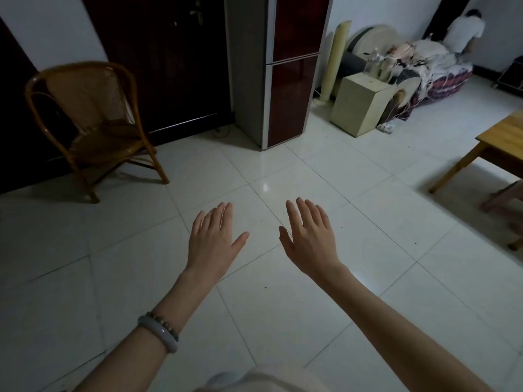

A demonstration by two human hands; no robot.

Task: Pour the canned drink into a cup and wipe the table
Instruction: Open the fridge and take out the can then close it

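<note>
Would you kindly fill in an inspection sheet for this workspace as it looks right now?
Surface: wooden table, only a corner shows at the right edge; white tiled floor lies under the hands.
Job's things: nothing seen; no can, cup or cloth in view.
Clutter: piled fabric on the sofa.
Grippers: left hand and right hand held out over the floor, fingers straight, holding nothing; bracelets on the left wrist.
Cables: power strip with white leads on the floor beside the beige cabinet.
Surroundings: rattan chair at left, dark-red fridge, tower fan, a person in white at the far right.
</note>
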